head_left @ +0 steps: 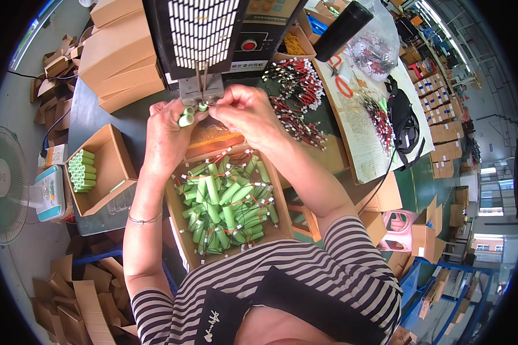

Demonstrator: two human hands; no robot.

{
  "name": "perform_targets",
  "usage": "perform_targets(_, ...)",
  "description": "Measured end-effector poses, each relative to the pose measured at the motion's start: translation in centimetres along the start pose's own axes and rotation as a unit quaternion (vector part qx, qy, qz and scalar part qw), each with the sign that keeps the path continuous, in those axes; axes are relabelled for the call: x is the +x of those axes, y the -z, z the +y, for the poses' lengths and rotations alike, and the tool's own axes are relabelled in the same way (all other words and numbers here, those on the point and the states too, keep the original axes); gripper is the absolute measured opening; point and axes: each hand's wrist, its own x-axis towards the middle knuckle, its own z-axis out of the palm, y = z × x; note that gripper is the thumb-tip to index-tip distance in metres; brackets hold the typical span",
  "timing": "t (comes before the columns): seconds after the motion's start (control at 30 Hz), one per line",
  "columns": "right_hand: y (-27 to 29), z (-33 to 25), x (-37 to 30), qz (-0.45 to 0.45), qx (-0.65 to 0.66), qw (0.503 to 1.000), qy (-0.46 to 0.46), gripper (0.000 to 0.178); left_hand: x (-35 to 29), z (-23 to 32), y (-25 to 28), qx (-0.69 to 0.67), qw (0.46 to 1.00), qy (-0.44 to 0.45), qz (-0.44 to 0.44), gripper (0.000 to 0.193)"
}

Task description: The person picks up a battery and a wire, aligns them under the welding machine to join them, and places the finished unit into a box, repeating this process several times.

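My left hand (168, 127) is closed around a couple of green cylindrical battery cells (186, 120), their pale ends facing up. Another green cell end (202, 107) sits between my hands, right under the two metal electrode rods of a spot welder (201, 86). My right hand (248, 112) pinches at that spot from the other side; what lies between its fingertips is too small to make out. Below my wrists a cardboard box (174, 221) holds many green cells (227, 198) with thin red and black wires and white connectors.
An open carton (118, 150) of stacked green cells stands left, near a fan (6, 175). Bundles of red and black leads (299, 86) lie right of the welder. Beyond are scissors (343, 83), a black cylinder (344, 30) and a black bag (404, 123). Folded cardboard (121, 69) stands back left.
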Motion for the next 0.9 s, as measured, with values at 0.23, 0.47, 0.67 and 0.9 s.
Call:
perform_targets(0.23, 2.7, -1.6, -1.5, -0.069, -0.021, 0.997, 0.021, 0.021, -0.8, 1.1, 1.7, -0.039, 0.998, -0.021, -0.037, 0.016)
perform_targets(0.47, 20.4, 1.9, -9.2, 0.196, -0.528, 0.826, -0.038, 0.018, -1.3, 2.0, 2.9, 0.008, 0.995, -0.049, -0.089, 0.044)
perform_targets(0.67, 20.8, 3.6, -9.8, 0.218, -0.56, 0.798, 0.03, 0.014, -0.8, 0.8, 0.3, 0.044, 0.998, -0.009, -0.034, 0.039)
perform_targets(0.9, 21.0, 2.2, -9.5, 0.149, -0.59, 0.793, 0.014, 0.011, -0.5, 1.4, 0.5, 0.002, 0.999, -0.004, -0.048, 0.031)
